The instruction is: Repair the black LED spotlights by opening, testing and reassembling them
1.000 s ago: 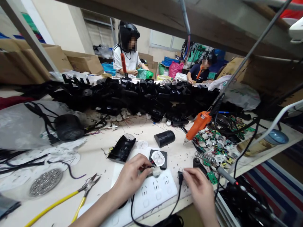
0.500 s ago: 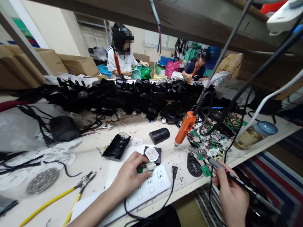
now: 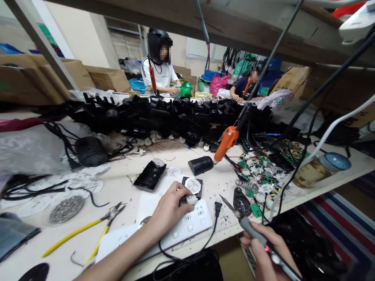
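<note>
My left hand (image 3: 170,207) pinches a small whitish part (image 3: 191,199) above the white power strip (image 3: 190,224). Just beyond it, a clear faceted disc (image 3: 193,186) sits on a black square piece (image 3: 200,192). In my right hand (image 3: 268,248) is a grey soldering iron (image 3: 252,229), its bare tip pointing up and left over the table, beside a round black part (image 3: 241,203). A black half shell (image 3: 150,175) and a closed black casing (image 3: 200,165) lie behind my left hand. A black plug (image 3: 217,207) rests right of the strip.
An orange electric screwdriver (image 3: 226,144) hangs over the table. Yellow-handled cutters (image 3: 108,218) lie left. Circuit boards and wires (image 3: 263,171) are heaped right, near a lidded jar (image 3: 322,168). Black casings (image 3: 164,115) line the back; two people work beyond.
My right hand has moved left with the soldering iron, whose tip now shows left of the round black part. The orange screwdriver has swung slightly up. My left hand still holds the small part.
</note>
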`<act>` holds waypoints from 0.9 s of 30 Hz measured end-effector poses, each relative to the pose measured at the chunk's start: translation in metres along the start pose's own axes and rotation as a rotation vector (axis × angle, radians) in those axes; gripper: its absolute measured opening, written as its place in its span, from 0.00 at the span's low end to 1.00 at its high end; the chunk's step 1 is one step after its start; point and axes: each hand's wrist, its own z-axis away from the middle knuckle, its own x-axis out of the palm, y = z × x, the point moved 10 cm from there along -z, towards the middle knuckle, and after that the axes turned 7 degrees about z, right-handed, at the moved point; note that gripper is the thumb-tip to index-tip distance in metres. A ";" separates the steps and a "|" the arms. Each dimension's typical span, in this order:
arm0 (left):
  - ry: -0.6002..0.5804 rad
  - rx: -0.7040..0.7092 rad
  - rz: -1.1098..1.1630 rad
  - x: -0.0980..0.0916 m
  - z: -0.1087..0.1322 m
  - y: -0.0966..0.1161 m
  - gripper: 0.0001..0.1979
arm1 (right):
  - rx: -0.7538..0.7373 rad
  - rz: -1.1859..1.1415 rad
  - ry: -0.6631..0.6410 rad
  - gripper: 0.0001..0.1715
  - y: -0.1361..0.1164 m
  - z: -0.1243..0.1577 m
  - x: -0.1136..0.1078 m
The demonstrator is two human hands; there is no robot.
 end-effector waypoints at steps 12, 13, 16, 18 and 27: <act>-0.249 0.163 0.046 0.004 0.033 0.015 0.10 | -0.115 0.068 -0.248 0.11 -0.007 0.002 0.058; -0.274 0.173 0.037 0.005 0.035 0.018 0.11 | -0.148 0.087 -0.268 0.10 -0.011 0.002 0.061; -0.292 0.221 -0.001 0.004 0.040 0.024 0.10 | -0.278 0.151 -0.344 0.07 -0.024 0.007 0.073; -0.296 0.242 -0.004 0.004 0.041 0.025 0.10 | -0.299 0.161 -0.329 0.06 -0.027 0.010 0.077; -0.327 0.231 0.048 0.006 0.044 0.019 0.10 | -0.331 0.125 -0.221 0.03 -0.025 0.022 0.089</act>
